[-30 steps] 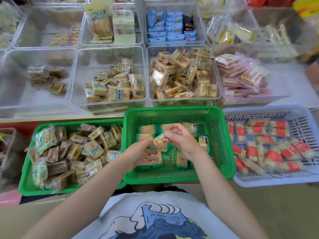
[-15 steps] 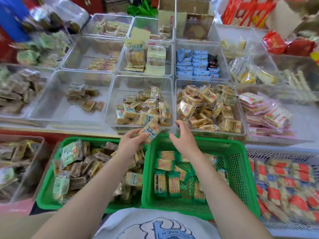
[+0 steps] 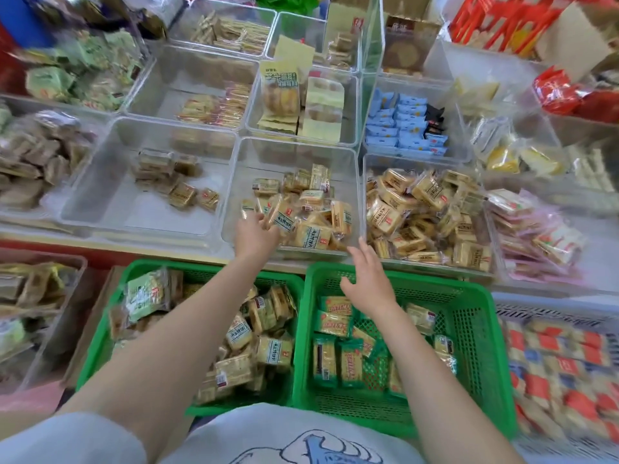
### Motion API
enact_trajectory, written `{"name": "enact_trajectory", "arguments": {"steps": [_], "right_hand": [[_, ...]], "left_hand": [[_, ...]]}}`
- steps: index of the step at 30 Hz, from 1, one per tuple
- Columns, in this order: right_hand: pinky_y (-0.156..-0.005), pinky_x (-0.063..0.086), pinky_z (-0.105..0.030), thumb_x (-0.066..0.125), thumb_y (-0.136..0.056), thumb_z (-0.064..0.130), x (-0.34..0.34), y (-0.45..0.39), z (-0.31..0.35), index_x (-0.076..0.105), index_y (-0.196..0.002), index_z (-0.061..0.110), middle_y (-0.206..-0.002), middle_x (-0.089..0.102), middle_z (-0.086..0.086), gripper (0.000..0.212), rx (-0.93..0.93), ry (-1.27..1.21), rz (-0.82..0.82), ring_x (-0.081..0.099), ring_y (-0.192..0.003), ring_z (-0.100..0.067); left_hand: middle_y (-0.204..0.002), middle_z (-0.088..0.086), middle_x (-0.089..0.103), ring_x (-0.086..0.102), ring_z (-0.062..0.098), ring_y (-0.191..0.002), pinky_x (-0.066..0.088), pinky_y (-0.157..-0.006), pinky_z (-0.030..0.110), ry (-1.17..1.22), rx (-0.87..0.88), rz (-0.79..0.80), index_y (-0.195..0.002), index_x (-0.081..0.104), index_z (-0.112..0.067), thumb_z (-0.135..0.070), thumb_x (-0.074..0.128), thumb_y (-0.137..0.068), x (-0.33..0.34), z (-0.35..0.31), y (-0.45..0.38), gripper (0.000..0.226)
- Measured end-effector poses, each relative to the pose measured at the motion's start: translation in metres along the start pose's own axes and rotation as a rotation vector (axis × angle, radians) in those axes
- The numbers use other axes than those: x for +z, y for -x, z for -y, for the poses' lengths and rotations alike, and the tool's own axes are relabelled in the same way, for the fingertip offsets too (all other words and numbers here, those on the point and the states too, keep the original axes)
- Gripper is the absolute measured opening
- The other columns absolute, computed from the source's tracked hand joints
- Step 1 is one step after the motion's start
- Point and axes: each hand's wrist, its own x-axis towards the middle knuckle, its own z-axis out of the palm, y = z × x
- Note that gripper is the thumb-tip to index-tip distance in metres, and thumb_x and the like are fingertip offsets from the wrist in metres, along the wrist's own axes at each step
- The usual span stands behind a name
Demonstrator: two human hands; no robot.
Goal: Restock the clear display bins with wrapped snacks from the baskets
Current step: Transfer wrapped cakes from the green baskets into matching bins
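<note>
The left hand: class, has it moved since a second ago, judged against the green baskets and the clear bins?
Yes. The left hand has gone forward, from above the middle green basket to the front clear bin, where it reaches among the wrapped snacks.

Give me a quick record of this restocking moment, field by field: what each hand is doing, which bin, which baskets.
left hand: reaching into the clear display bin, fingers at a wrapped snack; grip unclear
right hand: open, fingers spread, holding nothing, above the middle green basket
target bin: partly filled with yellow packets
left green basket: piled with mixed wrapped snacks
bin to the right: heaped with similar yellow packets
</note>
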Motion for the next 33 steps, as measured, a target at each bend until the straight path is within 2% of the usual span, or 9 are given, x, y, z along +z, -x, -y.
{"name": "enact_trajectory", "arguments": {"steps": [4,10,14,16,18,20,26,29,33], "right_hand": [[-0.122,0.02,-0.044,0.056,-0.099,0.023,-0.009,0.004,-0.001,0.024,-0.158,0.025,-0.169,0.001,0.007,0.068,-0.003,-0.066,0.037,0.004,-0.155,-0.017],[-0.112,0.034,-0.036,0.053,-0.101,0.022,-0.032,0.049,-0.041,0.047,-0.143,0.017,-0.148,0.045,0.001,0.043,0.091,-0.338,-0.174,0.04,-0.137,-0.017],[-0.081,0.048,-0.033,0.053,-0.101,0.02,-0.014,0.087,-0.127,0.06,-0.119,0.013,-0.121,0.062,-0.007,0.021,0.343,-0.237,-0.034,0.059,-0.099,-0.021],[-0.083,0.05,-0.035,0.057,-0.098,0.018,0.004,0.103,-0.17,0.056,-0.129,0.011,-0.133,0.055,-0.012,0.031,0.432,-0.104,0.042,0.056,-0.106,-0.024],[-0.103,0.047,-0.045,0.062,-0.094,0.012,0.023,0.115,-0.205,0.04,-0.149,0.013,-0.155,0.036,-0.013,0.059,0.47,-0.006,0.109,0.043,-0.135,-0.03],[-0.114,0.038,-0.051,0.066,-0.091,0.012,0.039,0.122,-0.225,0.026,-0.157,0.019,-0.165,0.019,-0.009,0.078,0.462,0.04,0.187,0.026,-0.148,-0.032],[-0.119,0.024,-0.059,0.076,-0.084,0.025,0.05,0.108,-0.234,0.022,-0.157,0.028,-0.163,0.018,-0.012,0.091,0.325,0.113,0.245,0.017,-0.147,-0.039],[-0.12,0.013,-0.059,0.075,-0.082,0.011,0.062,0.105,-0.23,0.016,-0.156,0.039,-0.165,0.016,-0.011,0.098,0.19,0.155,0.234,0.013,-0.151,-0.04],[-0.119,0.013,-0.062,0.065,-0.083,-0.007,0.081,0.108,-0.215,-0.002,-0.157,0.045,-0.167,0.002,-0.012,0.112,-0.051,0.311,0.216,0.007,-0.152,-0.041]], "left_hand": [[-0.106,0.004,0.061,0.059,0.013,-0.078,0.055,-0.074,0.036,-0.004,0.171,-0.014,-0.137,0.052,-0.016,-0.026,0.061,-0.097,0.0,-0.004,0.044,0.042],[-0.098,-0.002,0.071,0.068,0.011,-0.077,0.055,-0.068,0.027,-0.003,0.078,0.553,-0.114,0.064,-0.022,-0.032,0.056,-0.1,0.048,0.011,0.125,0.019],[-0.101,0.0,0.071,0.069,0.014,-0.079,0.057,-0.08,0.035,-0.067,0.027,0.673,-0.115,0.065,-0.02,-0.03,0.056,-0.101,0.102,0.031,0.158,0.019],[-0.1,0.001,0.072,0.069,0.015,-0.081,0.056,-0.078,0.035,-0.075,0.014,0.707,-0.113,0.066,-0.02,-0.03,0.056,-0.101,0.124,0.038,0.171,0.018],[-0.098,0.003,0.073,0.069,0.016,-0.081,0.056,-0.075,0.032,-0.076,0.002,0.719,-0.112,0.067,-0.02,-0.028,0.056,-0.101,0.142,0.043,0.182,0.018],[-0.096,0.004,0.073,0.069,0.015,-0.078,0.057,-0.075,0.032,-0.07,-0.025,0.712,-0.111,0.068,-0.019,-0.026,0.056,-0.101,0.156,0.044,0.191,0.017],[-0.097,-0.001,0.074,0.072,0.011,-0.075,0.058,-0.077,0.033,-0.098,-0.045,0.671,-0.11,0.068,-0.024,-0.024,0.054,-0.1,0.175,0.046,0.205,0.017],[-0.095,0.001,0.074,0.071,0.011,-0.074,0.056,-0.074,0.032,-0.093,-0.074,0.642,-0.109,0.07,-0.023,-0.022,0.054,-0.101,0.178,0.044,0.208,0.018],[-0.097,0.005,0.073,0.069,0.012,-0.074,0.056,-0.08,0.035,-0.096,-0.095,0.621,-0.107,0.069,-0.022,-0.022,0.052,-0.102,0.18,0.042,0.211,0.018]]}}
